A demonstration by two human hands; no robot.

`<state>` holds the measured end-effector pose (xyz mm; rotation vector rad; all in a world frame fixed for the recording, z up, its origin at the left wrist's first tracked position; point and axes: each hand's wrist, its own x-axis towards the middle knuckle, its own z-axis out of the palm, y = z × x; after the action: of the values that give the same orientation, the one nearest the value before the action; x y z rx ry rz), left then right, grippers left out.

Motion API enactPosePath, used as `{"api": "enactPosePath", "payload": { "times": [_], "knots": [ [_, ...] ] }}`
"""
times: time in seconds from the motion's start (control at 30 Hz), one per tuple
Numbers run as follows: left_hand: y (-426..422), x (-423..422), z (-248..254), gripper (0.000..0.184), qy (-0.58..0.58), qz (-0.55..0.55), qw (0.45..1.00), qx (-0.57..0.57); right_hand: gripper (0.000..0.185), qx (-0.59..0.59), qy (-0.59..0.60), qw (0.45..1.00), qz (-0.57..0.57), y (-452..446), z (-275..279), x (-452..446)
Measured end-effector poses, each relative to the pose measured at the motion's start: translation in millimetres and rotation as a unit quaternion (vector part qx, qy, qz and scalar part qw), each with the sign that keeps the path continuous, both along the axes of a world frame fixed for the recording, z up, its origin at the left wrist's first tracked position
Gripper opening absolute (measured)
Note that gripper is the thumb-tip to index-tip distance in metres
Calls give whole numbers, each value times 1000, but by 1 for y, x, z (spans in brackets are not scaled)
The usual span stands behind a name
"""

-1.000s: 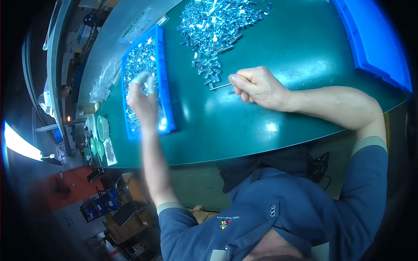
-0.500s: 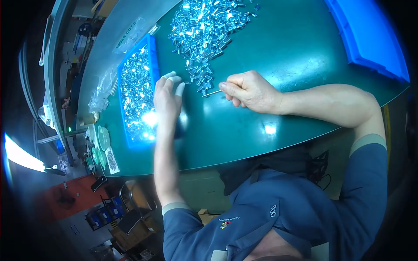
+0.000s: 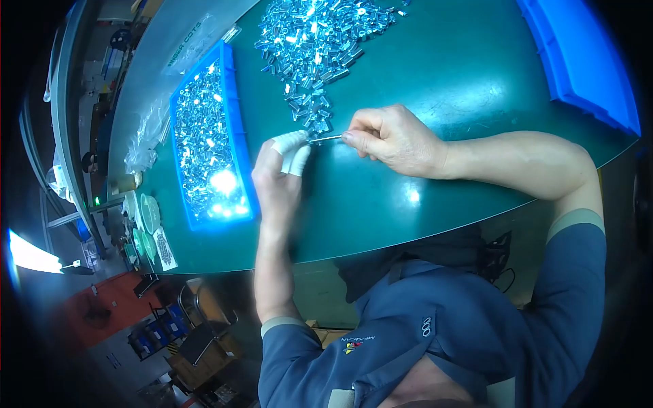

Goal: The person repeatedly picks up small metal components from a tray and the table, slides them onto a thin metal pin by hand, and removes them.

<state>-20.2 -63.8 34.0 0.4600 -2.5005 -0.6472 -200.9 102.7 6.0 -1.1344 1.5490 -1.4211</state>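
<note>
My right hand (image 3: 401, 143) is closed around a thin metal rod (image 3: 329, 138), which points left from the fingertips. My left hand (image 3: 280, 166), with white finger cots (image 3: 291, 143) on several fingers, is pinched at the rod's far tip. A small shiny metal piece (image 3: 309, 141) shows between those fingertips, mostly hidden by them. Just beyond both hands, the narrow end of a heap of small shiny metal cylinders (image 3: 313, 51) spreads over the green tabletop (image 3: 435, 81).
On the left, a blue bin (image 3: 238, 146) holds many similar metal pieces. Another blue bin (image 3: 585, 61) stands at the far right. Clear plastic bags (image 3: 146, 139) and green dishes (image 3: 148, 212) lie along the table's left side.
My left hand has moved right, from beside the blue bin to the rod's tip, and its fingers have closed there. My right hand stays nearly in place, still holding the rod.
</note>
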Motion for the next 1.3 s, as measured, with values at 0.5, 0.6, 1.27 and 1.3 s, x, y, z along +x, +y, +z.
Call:
{"api": "enactPosePath", "payload": {
  "times": [0.5,0.6,1.27,1.3],
  "knots": [
    [13,-8,-1,25,15,-122,991,-52,31,7,13,999,30,3,0,0],
    [18,-10,-5,26,22,-139,990,-30,31,-62,186,980,19,2,-6,2],
    [20,-18,-13,24,70,-125,988,-58,40,-14,100,995,7,0,2,5],
    [20,-17,-12,24,63,-118,990,-54,40,5,69,997,25,2,4,4]
  ]
}}
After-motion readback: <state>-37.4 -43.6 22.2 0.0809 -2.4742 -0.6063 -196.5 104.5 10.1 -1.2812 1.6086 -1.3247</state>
